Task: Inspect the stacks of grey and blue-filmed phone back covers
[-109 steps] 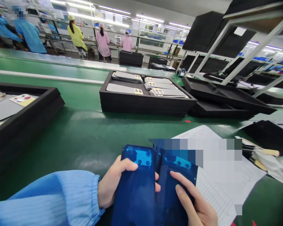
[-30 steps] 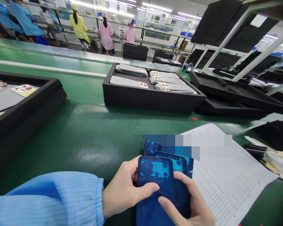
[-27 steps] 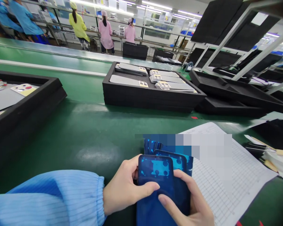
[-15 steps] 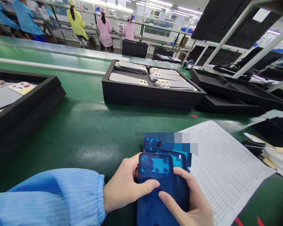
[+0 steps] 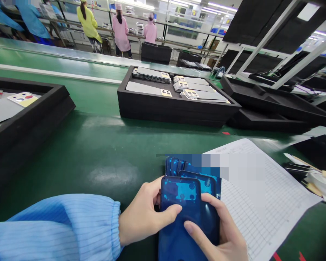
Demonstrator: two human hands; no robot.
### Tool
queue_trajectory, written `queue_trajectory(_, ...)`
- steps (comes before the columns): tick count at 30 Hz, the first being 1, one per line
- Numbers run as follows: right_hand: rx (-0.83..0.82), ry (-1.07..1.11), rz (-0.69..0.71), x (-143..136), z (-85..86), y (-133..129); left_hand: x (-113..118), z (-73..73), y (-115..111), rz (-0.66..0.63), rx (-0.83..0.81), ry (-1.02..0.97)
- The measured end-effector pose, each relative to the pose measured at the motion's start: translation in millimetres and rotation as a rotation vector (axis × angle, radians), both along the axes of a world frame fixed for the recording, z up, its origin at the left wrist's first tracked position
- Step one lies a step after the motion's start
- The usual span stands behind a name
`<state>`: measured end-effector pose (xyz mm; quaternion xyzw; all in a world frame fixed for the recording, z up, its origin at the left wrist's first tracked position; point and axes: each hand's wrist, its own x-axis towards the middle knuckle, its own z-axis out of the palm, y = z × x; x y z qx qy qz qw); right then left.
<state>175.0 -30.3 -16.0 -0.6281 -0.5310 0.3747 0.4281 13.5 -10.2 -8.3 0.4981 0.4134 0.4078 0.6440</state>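
A blue phone back cover (image 5: 176, 214) with a brighter blue patch around its camera holes lies between my two hands. My left hand (image 5: 145, 212) grips its left edge, the thumb resting on the face. From the right, my right hand (image 5: 220, 232) closes on it, thumb on the face and fingers along the right side. Beneath and behind it is a second blue cover (image 5: 210, 214), partly hidden. More blue covers (image 5: 175, 165) are fanned out just beyond, partly blurred out. The lower end of the front cover runs out of view.
A black foam tray (image 5: 174, 110) holding stacked grey panels stands ahead; another tray (image 5: 29, 112) is at left. Empty-looking black trays (image 5: 274, 105) pile up at right. A gridded paper sheet (image 5: 260, 203) lies beside my right hand on the green table (image 5: 103, 152). People stand at far benches.
My view has tilted and shifted slightly. Both hands keep their hold on the front cover, with only a tiny shift of the left thumb.
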Motion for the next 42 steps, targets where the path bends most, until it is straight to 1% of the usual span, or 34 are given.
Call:
queue_trajectory(7,0.006,0.030,-0.002,-3,2.5,1,-1,-1.6,1,0.002,0.004,0.033)
queue_trajectory(13,0.017,0.028,0.011,-1,1.0,1,-1,-0.2,1,-0.002,0.021,0.012)
queue_trajectory(21,0.019,-0.019,0.029,2,-1.2,1,-1,-2.9,-1,-0.001,0.015,0.003)
queue_trajectory(25,0.053,-0.063,0.032,2,-3.1,0,-1,-0.6,0,0.005,0.013,0.022)
queue_trajectory(29,0.051,-0.073,0.005,0,-2.3,-2,0,3.2,0,0.002,0.031,0.084)
queue_trajectory(31,0.043,-0.062,-0.002,-2,-0.6,-3,0,4.0,0,0.005,0.045,0.198)
queue_trajectory(33,0.049,-0.062,0.011,-3,1.0,-2,-2,3.6,1,0.063,0.088,0.363)
queue_trajectory(35,0.057,-0.068,0.025,-5,2.3,0,-6,2.0,5,0.181,0.162,0.490)
queue_trajectory(37,0.075,-0.065,0.027,-6,3.0,1,-12,0.5,14,0.299,0.239,0.528)
queue_trajectory(38,0.098,-0.061,0.029,-7,3.1,0,-15,0.5,19,0.320,0.260,0.518)
queue_trajectory(39,0.129,-0.064,0.036,-7,3.0,-1,-18,1.3,24,0.316,0.270,0.495)
queue_trajectory(40,0.165,-0.085,0.046,-6,2.8,-3,-20,3.0,28,0.276,0.269,0.458)
queue_trajectory(42,0.237,-0.175,0.071,-1,2.5,-8,-22,9.1,30,0.137,0.274,0.369)
